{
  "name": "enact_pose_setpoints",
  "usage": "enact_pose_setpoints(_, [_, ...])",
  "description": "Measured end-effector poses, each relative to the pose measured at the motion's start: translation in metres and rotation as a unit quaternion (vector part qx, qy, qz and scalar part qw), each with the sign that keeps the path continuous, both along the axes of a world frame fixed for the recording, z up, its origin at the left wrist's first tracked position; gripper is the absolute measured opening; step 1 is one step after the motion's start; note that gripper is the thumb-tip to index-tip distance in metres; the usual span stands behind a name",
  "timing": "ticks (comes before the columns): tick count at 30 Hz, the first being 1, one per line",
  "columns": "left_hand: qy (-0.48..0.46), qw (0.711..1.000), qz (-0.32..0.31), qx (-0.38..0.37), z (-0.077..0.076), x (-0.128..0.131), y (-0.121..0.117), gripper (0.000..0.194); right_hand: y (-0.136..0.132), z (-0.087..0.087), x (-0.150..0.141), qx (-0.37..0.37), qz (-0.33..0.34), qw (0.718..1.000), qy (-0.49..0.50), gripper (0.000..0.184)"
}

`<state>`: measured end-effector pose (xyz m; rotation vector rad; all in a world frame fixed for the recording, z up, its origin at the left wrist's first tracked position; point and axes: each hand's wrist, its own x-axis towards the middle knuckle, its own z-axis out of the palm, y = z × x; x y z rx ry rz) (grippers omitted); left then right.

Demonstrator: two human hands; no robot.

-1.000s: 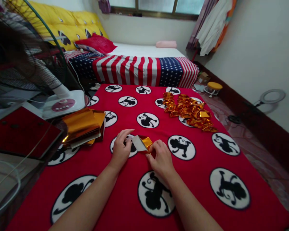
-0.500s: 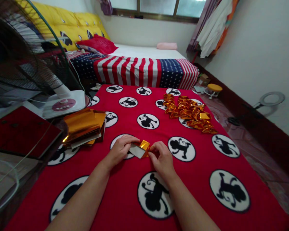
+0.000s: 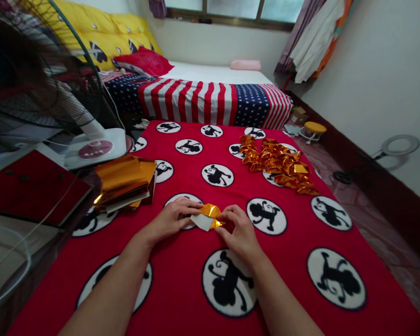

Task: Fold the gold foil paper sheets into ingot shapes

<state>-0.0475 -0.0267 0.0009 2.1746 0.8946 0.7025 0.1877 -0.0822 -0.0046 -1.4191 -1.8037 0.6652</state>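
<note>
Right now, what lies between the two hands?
In the head view, a folded gold paper, pale side partly showing, lies between the left hand and right hand.

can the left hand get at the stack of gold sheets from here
Probably yes: only patterned cloth lies between the left hand and the stack of gold sheets, though that hand is on the folded piece.

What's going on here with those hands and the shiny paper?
A person's left hand touches one end of a partly folded, pale-backed shiny gold paper, while the right hand pinches the other, over a red cloth with black-and-white monkey discs. A stack of flat gold sheets lies to the left; folded gold foil pieces sit farther off, right.
</note>
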Motion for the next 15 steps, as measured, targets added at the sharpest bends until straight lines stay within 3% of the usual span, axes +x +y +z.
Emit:
enact_pose_setpoints(7, [-0.032,0.999,0.013,-0.003,0.001,0.002,0.001,0.019,0.001,0.0,0.0,0.01,-0.001,1.0,0.003,0.013])
enact_pose_setpoints(15, [-0.051,0.995,0.088,0.013,-0.009,0.012,-0.002,0.01,0.002,-0.006,-0.002,0.026,-0.018,0.999,-0.018,0.014])
